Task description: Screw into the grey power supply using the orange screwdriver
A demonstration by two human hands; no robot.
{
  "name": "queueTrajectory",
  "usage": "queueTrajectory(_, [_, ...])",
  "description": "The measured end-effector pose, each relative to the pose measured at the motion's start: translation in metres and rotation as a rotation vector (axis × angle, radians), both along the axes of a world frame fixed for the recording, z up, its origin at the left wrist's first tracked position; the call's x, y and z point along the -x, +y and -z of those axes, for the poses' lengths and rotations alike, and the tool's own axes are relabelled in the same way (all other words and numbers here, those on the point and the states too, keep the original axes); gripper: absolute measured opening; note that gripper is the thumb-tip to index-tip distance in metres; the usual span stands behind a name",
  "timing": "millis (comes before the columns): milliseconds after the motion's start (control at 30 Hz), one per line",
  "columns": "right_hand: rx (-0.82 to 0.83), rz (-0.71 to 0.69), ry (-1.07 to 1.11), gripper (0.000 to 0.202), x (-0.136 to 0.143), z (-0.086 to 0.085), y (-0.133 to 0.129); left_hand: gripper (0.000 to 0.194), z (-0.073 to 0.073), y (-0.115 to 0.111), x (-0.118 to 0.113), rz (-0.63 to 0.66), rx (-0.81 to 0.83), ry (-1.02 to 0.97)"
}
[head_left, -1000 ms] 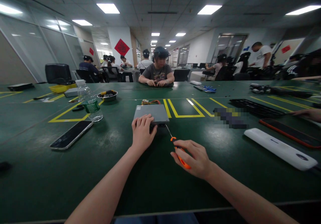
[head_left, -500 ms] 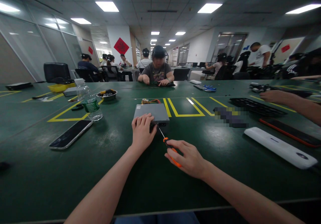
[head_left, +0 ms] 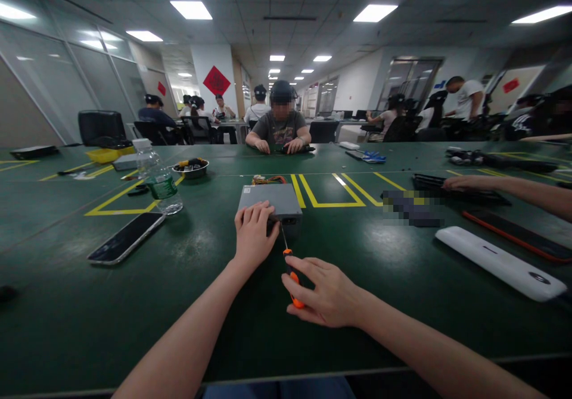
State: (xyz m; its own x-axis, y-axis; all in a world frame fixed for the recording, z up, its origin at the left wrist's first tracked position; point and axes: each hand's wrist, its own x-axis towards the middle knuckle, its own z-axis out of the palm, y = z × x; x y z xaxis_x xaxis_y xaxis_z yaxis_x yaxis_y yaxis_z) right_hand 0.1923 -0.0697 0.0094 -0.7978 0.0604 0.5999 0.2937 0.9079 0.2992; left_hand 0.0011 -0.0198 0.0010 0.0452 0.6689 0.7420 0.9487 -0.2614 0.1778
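Observation:
A grey metal box (head_left: 277, 199) with a small white label lies on the green table, coloured wires (head_left: 268, 180) at its far side. My left hand (head_left: 255, 229) rests over its near left edge, fingers curled on the top and thumb at the front face. Between the fingers of my right hand (head_left: 319, 289) is an orange and black screwdriver (head_left: 295, 292). Its thin shaft points away from me, and the tip meets the box's front edge beside my left thumb. What exactly the tip touches is too small to tell.
Left of the box are a phone (head_left: 127, 238), a plastic bottle (head_left: 163, 184) and a metal bowl (head_left: 191, 169). To the right lie a white device (head_left: 498, 262) and a black grille (head_left: 469, 192) under another person's hand (head_left: 469, 182). Someone sits opposite (head_left: 279, 128).
My right hand and the screwdriver handle have shifted left and slightly nearer, so the shaft stands straighter. The other person's hand at right has come down onto the black grille.

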Motion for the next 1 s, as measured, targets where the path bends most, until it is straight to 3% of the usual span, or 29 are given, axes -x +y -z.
queueTrajectory(200, [-0.053, -0.063, 0.087, 0.035, 0.0024, 0.0001, 0.0038, 0.026, -0.0006, -0.0003, -0.0003, 0.003, 0.002, 0.002])
queueTrajectory(367, [0.080, -0.110, 0.200, 0.043, 0.0027, 0.0065, 0.0060, 0.027, -0.0003, -0.0004, -0.0002, 0.000, 0.005, 0.003])
queueTrajectory(467, [0.130, -0.107, 0.126, 0.036, 0.0022, 0.0042, 0.0033, 0.027, 0.0000, -0.0002, -0.0005, -0.001, 0.008, 0.004])
queueTrajectory(567, [0.059, -0.082, 0.032, 0.027, 0.0025, -0.0001, 0.0004, 0.027, -0.0001, -0.0003, -0.0007, -0.009, 0.009, 0.005])
queueTrajectory(700, [0.037, -0.093, 0.118, 0.023, 0.0012, 0.0000, 0.0012, 0.027, -0.0004, -0.0006, -0.0002, -0.010, 0.009, 0.020])
queueTrajectory(833, [0.131, -0.131, 0.229, 0.023, -0.0018, 0.0035, 0.0043, 0.028, -0.0004, -0.0004, 0.0002, -0.009, 0.006, 0.018])
queueTrajectory(1000, [0.173, -0.123, 0.125, 0.031, -0.0009, 0.0001, 0.0016, 0.028, 0.0002, 0.0001, -0.0005, -0.006, 0.005, 0.009])
